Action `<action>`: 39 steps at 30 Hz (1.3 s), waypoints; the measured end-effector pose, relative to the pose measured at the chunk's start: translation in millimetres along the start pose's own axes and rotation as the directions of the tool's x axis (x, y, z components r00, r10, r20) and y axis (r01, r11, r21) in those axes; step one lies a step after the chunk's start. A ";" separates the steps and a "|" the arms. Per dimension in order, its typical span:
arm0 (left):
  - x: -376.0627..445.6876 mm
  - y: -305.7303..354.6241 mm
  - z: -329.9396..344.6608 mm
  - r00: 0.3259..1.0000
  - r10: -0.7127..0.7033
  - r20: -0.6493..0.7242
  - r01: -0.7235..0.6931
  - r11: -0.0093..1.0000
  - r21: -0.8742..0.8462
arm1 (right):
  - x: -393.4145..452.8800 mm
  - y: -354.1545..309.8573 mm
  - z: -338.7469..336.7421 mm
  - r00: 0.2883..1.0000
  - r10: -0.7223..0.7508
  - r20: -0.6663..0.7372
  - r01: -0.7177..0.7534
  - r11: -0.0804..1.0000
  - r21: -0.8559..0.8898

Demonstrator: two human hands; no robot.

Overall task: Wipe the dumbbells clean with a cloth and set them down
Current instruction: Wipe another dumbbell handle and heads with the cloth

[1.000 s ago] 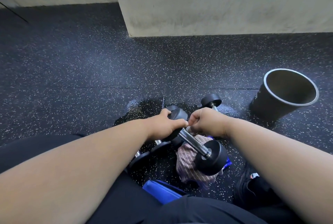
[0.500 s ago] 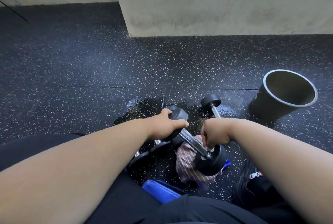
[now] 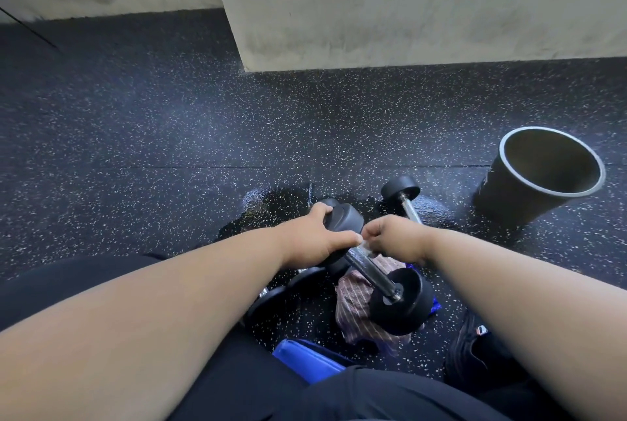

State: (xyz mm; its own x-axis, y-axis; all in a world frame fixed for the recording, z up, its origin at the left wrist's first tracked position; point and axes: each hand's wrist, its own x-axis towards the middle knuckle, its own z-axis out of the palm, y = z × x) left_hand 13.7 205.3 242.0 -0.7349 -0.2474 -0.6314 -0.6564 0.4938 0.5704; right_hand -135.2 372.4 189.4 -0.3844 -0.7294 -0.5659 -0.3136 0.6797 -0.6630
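Dumbbell (image 3: 376, 268), knurled chrome bar between round black rubber heads, hangs tilted above my striped cloth (image 3: 356, 312) on the speckled floor (image 3: 169, 149). My left hand (image 3: 317, 237) clamps its 11 o'clock head. My right hand (image 3: 395, 239), lower half a second ago, now pinches a pale wipe on the bar.
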 end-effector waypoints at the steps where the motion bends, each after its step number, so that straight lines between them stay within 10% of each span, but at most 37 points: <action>1: -0.9 1.1 0.9 1.000 0.008 -0.008 -0.008 0.999 0.031 | -0.1 -2.5 7.7 1.000 0.015 0.025 -0.017 0.997 0.069; 11: 5.7 -7.1 4.3 1.000 -0.009 -0.027 0.011 0.998 0.057 | 12.9 1.9 19.4 0.920 -0.021 0.391 -0.286 0.644 0.709; 15: 8.1 -10.1 3.4 0.999 -0.046 -0.028 0.047 0.999 0.020 | 12.2 1.3 16.1 0.880 -0.077 0.468 -0.135 0.905 0.403; 18: 9.3 -9.0 1.5 0.998 -0.053 -0.027 0.053 0.998 0.016 | 12.6 -11.0 26.1 0.970 -0.019 0.244 0.034 0.998 -0.058; 29: 8.1 -4.8 0.2 0.999 -0.030 -0.030 0.030 0.999 0.017 | 16.9 -16.9 63.4 0.982 -0.119 -0.146 0.135 0.986 0.101; 39: 1.7 -9.4 2.1 0.999 -0.027 -0.018 0.027 0.999 -0.017 | 12.8 -21.7 59.4 0.979 -0.157 -0.128 0.090 0.903 -0.419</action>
State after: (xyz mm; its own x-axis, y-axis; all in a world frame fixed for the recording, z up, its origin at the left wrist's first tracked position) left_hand 19.0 201.9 234.5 -0.7198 -0.2759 -0.6370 -0.6787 0.4725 0.5622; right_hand -81.7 343.7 167.4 -0.4385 -0.8109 -0.3876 -0.6820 0.5811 -0.4442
